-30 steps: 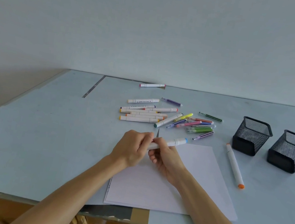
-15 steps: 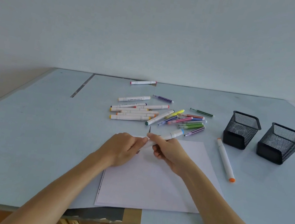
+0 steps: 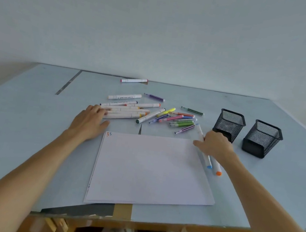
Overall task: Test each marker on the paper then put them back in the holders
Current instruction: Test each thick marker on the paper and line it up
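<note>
Head view: hands now apart, no longer both on one pen. Right hand (image 3: 215, 144) lays blue-capped marker (image 3: 204, 154) beside orange-capped marker (image 3: 216, 166), fingers curled round it; left hand (image 3: 90, 122) flat-fingered, touching white marker pile (image 3: 124, 111). Next test prob. starting; holders (image 3: 229, 124) empty, paper (image 3: 150, 170) w/ two marks.

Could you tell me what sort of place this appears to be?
Probably a plain desk set up for craft or drawing work: a light blue table against a bare wall, with a sheet of paper, a scatter of markers, and two black mesh holders.
</note>
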